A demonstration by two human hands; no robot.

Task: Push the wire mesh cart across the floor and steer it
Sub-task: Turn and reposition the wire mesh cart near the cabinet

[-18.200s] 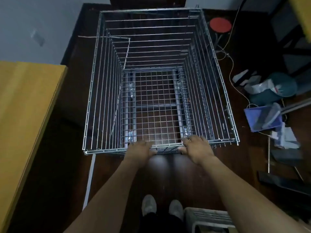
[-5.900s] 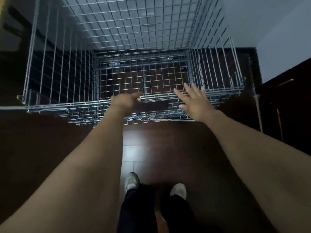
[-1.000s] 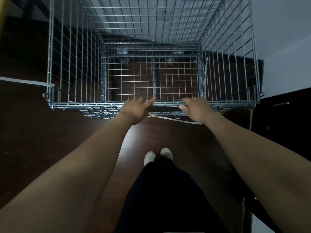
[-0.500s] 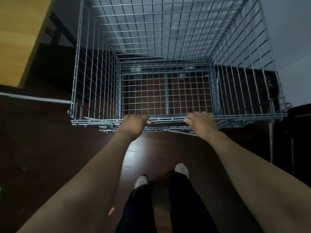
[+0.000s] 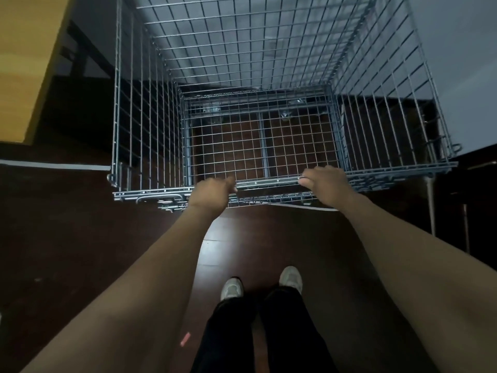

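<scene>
The wire mesh cart (image 5: pixel 145 135) stands in front of me on the dark wood floor, silver and with nothing inside it. Its near top rail (image 5: pixel 269 182) runs across the middle of the view. My left hand (image 5: pixel 212 195) is curled over that rail left of centre. My right hand (image 5: pixel 326 185) grips the same rail right of centre. Casters show faintly through the mesh bottom at the far side. My feet stand behind the cart.
A yellow wooden tabletop (image 5: pixel 24 65) juts in at the upper left, close to the cart's left side. A pale grey wall (image 5: pixel 457 63) lies ahead and to the right. Dark furniture (image 5: pixel 476 200) with a thin metal leg (image 5: pixel 431 205) stands at the right.
Both hands went from resting loosely to closed on the rail. The cart sits lower in view and the yellow tabletop has come into view at the left.
</scene>
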